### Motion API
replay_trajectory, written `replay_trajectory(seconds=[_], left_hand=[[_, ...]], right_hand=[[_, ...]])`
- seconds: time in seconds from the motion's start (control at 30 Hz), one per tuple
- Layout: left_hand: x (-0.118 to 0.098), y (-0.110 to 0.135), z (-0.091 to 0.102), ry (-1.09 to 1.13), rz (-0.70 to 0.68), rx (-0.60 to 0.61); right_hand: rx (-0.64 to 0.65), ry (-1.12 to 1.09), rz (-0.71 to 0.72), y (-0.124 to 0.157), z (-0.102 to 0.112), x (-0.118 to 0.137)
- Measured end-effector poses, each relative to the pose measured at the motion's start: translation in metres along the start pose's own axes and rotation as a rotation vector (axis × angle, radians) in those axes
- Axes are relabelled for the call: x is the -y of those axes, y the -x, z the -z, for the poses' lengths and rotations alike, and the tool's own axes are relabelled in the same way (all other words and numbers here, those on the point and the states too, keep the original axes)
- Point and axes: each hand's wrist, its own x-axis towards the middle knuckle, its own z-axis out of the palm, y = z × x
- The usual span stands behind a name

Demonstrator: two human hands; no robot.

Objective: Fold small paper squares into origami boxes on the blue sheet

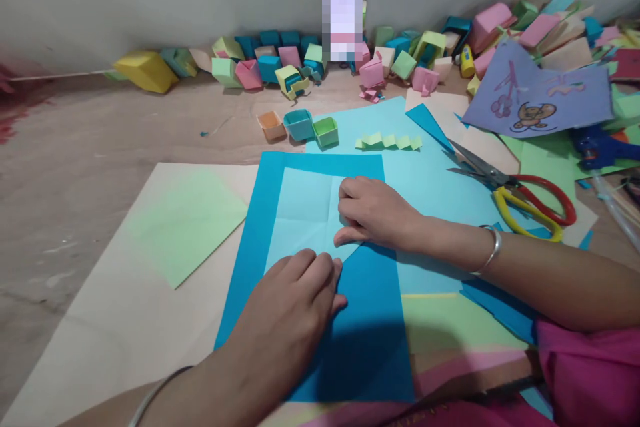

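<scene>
A creased light blue sheet of paper lies over a larger dark blue sheet. My right hand rests on its right side, fingers curled in and pressed on the paper. Along the near edge, my left hand has its fingers bent together on the same sheet, with the thumb sticking out to the right. The near right corner of the light blue sheet comes out between my two hands. Creases cross its middle. My fingertips are partly hidden.
Scissors with red and yellow handles lie at right, beside a purple drawing. At left, a light green sheet sits on cream paper. Small paper boxes and a folded green strip stand beyond. Several paper cubes line the wall.
</scene>
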Motion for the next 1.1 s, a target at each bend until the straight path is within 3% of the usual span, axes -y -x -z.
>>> replay_trajectory(seconds=[0.33, 0.5, 0.6, 0.7, 0.77, 0.97, 1.1], left_hand=[[0.001, 0.0, -0.008, -0.039, -0.047, -0.053], [0.0, -0.001, -0.008, -0.051, -0.05, -0.066], [-0.001, 0.0, -0.007, -0.077, -0.029, -0.064], [0.001, 0.004, -0.006, -0.088, -0.006, -0.089], [0.007, 0.006, -0.005, -0.095, 0.037, -0.099], [0.033, -0.002, -0.006, -0.193, 0.253, -0.019], [0.045, -0.01, -0.01, -0.111, 0.307, -0.019]], right_hand=[[0.013, -0.201, 0.088, 0.009, 0.003, -0.013], [0.074, -0.231, 0.128, 0.015, 0.019, -0.035], [0.089, -0.134, 0.036, 0.022, 0.034, -0.056], [0.026, -0.041, -0.099, 0.027, 0.047, -0.073], [-0.008, -0.025, -0.085, 0.029, 0.052, -0.075], [0.057, 0.054, 0.224, 0.029, 0.055, -0.04], [0.122, 0.107, 0.301, 0.033, 0.052, -0.01]])
